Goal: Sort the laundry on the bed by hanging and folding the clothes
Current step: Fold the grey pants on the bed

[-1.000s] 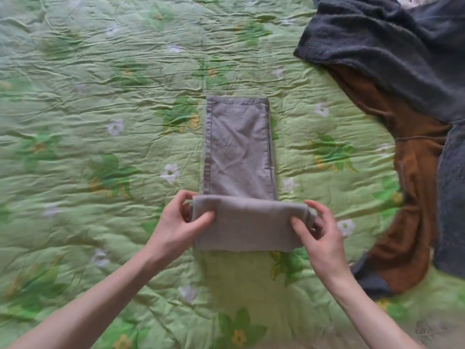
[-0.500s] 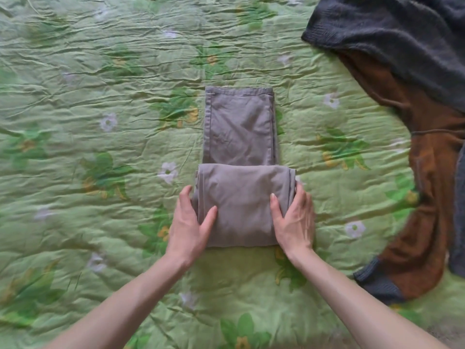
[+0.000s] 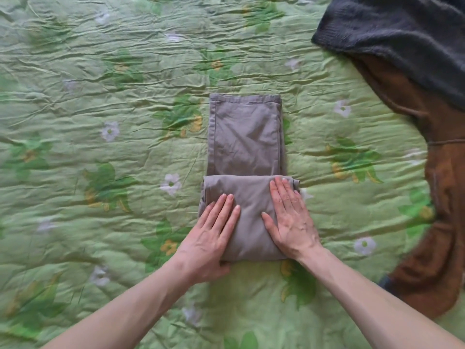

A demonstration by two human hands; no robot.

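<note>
Head view: both hands (image 3: 251, 230) (fingers straight) press folded trousers (image 3: 245, 137).

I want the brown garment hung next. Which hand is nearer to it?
Right. The right hand lies flat on the folded grey trousers, on the side towards the brown garment; the left hand lies farther away.

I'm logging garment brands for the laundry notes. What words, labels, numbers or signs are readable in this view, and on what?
None: no text, label or number shows.
Grey trousers: plain fabric, no tag visible.
Dark grey knit and brown garment: no label visible.
Green bedspread: flower print only.
</note>
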